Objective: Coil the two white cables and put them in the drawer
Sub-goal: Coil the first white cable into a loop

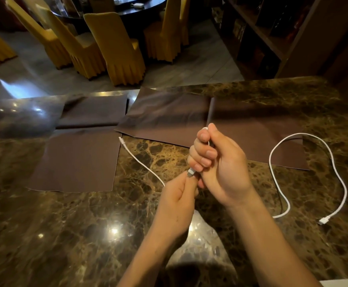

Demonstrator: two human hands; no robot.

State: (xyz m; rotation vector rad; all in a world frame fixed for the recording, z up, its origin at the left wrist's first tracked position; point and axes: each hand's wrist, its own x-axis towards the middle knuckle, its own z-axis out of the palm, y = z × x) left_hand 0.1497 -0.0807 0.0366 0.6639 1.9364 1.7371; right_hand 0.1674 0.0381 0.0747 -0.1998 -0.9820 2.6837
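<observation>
Evidently the right hand (218, 162) and left hand (177, 197) are clamping the light, limp white cable (142, 164) near its plug, the best hold.

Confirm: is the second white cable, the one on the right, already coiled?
No. The second cable lies loose in open curves on the marble counter, untouched, while both hands work the first cable.

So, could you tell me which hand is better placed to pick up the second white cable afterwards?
Probably the right hand: the loose cable lies on the marble counter on its side. The left hand would have to cross over. Both now grip the first cable.
</observation>
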